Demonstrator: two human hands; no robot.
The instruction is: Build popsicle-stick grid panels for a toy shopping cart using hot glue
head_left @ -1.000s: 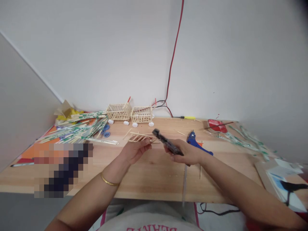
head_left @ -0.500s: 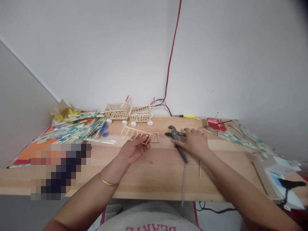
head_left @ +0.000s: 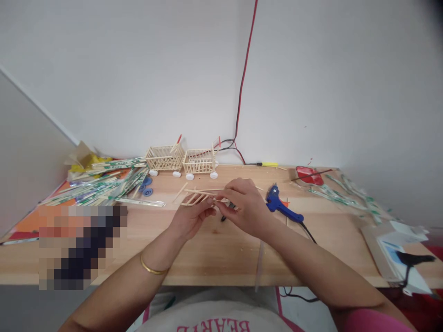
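My left hand [head_left: 194,220] is closed on a small ladder-like frame of thin wooden sticks [head_left: 195,198], gripping it near its right end. The fingertips of my right hand [head_left: 246,207] pinch at that same end, and they hide the exact spot. Dark parts of the pliers [head_left: 227,212] show under my right hand; whether they touch it I cannot tell. A light stick end pokes out behind the knuckles. To the right of that hand lies a blue glue gun [head_left: 282,206] with a black cord.
Two stick-built carts [head_left: 165,158] with white wheels stand at the back by the wall. Wrapped chopsticks [head_left: 110,184] are heaped at the left, beside blue wheels [head_left: 147,192]. A red piece [head_left: 307,176], a yellow-handled tool [head_left: 270,164] and an opened white box [head_left: 391,253] lie around.
My right hand has moved left from beside the pliers to the frame in my left hand. The glue gun is now uncovered, and the pliers show farther left, mostly hidden.
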